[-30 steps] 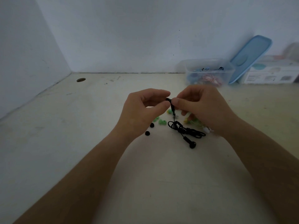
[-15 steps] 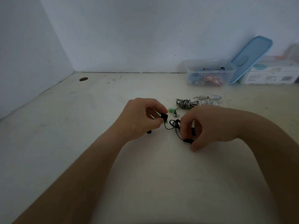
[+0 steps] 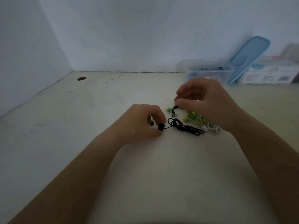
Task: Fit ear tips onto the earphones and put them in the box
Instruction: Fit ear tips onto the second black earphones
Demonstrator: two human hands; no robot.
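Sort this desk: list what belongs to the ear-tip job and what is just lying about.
Job: black wired earphones, pinched by the left hand and the right hand; small teal ear tip; clear plastic box.
Lying about: green-and-yellow earphone bundle; tilted light-blue plastic lid; white printed carton; round hole in the desk.
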